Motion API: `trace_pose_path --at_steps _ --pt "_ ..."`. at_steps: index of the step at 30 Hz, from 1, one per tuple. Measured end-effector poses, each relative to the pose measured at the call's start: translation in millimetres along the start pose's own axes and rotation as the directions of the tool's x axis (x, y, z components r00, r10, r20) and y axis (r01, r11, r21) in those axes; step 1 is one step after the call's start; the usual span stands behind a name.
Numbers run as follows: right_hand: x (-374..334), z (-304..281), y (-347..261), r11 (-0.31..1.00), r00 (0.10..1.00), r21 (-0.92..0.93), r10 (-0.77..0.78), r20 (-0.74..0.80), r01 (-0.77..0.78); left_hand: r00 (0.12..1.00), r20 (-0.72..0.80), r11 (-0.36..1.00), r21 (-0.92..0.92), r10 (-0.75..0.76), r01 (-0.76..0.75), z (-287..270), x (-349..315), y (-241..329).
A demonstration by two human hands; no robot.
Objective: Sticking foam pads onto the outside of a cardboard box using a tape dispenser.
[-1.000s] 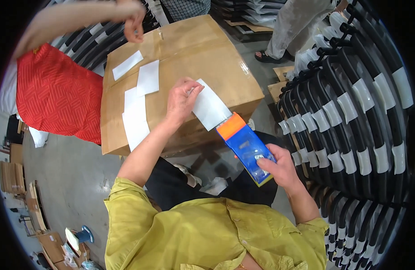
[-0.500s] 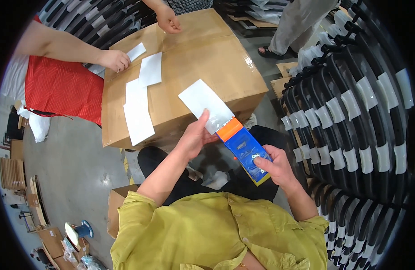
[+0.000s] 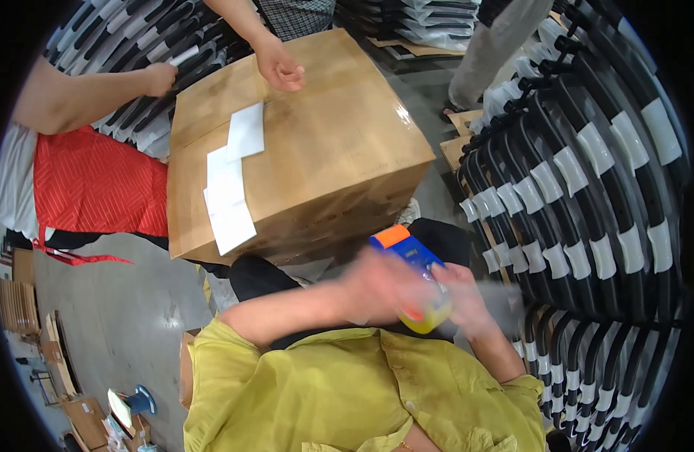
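Note:
My right hand [image 3: 465, 299] grips a blue package with an orange end [image 3: 404, 252] low in front of my chest. My left hand [image 3: 377, 282] is smeared by motion right beside the package's lower end, where something yellow [image 3: 424, 320] shows. The blur hides whether it holds anything. A pale streak [image 3: 505, 295] trails to the right of my right hand. Beyond my hands stands a large cardboard box [image 3: 332, 151] with white paper labels [image 3: 228, 192] stuck across its top and front edge.
Another person's hand [image 3: 279, 66] rests on the box's far side, and a second hand [image 3: 160, 77] is at its left, above a red garment [image 3: 98, 184]. Racks of black tubes with white bands [image 3: 588, 188] fill the right. Someone's legs [image 3: 505, 38] stand behind. Cardboard stacks [image 3: 19, 305] lie on the floor at left.
My left hand, which lifted a white sheet off the box and held it by the package, has swung down fast to the package's lower end. The package came closer to my chest. Others' hands shifted.

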State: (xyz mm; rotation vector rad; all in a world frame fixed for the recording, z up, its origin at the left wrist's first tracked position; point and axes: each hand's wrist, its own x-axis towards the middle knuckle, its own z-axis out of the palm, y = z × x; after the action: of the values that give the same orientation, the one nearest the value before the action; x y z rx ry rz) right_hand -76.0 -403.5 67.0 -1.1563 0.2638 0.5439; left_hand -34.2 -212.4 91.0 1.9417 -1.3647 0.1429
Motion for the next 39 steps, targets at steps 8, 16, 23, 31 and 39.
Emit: trace_pose_path --at_steps 8,16,23,31,39 --pt "17 -45 47 0.965 0.979 0.26 0.025 -0.203 0.029 0.937 -0.317 0.645 0.749 0.149 0.151 -97 47 -146" --pt "29 -51 61 0.974 0.966 0.225 0.054 -0.252 0.004 0.733 -0.347 0.261 0.775 -0.585 0.575 -107 46 -287" --pt "33 -50 61 0.979 0.973 0.203 0.055 -0.225 -0.008 0.786 -0.31 0.432 0.699 -0.534 0.569 -118 43 -278" --pt "16 -40 62 0.989 0.975 0.147 0.033 -0.22 -0.001 0.727 -0.39 0.155 0.816 -0.565 0.557 -159 -31 -178" --pt "3 -16 63 0.993 0.985 0.101 -0.038 -0.17 0.056 0.439 -0.122 0.244 0.685 -0.89 0.686 -175 -60 -190"
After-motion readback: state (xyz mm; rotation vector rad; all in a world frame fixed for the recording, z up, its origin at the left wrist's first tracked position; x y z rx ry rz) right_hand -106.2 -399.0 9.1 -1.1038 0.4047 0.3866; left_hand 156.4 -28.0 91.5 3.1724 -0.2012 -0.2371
